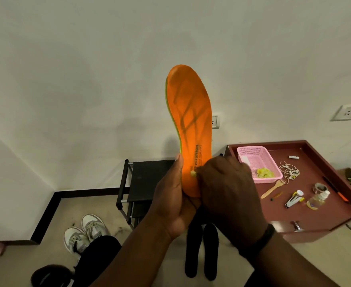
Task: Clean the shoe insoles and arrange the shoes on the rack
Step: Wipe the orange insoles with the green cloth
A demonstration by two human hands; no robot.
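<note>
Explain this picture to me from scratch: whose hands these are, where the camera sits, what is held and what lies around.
No machine here: a person wears one camera on the head, looking down at their own hands. The left hand grips the heel of an orange insole, held upright. The right hand pinches a small pale wad against it; what it is cannot be told. Behind stands a black shoe rack. On the floor lie grey sneakers and two black insoles. The red table carries a pink basket and a wooden fork.

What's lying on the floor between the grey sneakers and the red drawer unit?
In the head view, two black insoles lie side by side on the floor between the grey sneakers and the red drawer unit, partly hidden by the forearms.
</note>
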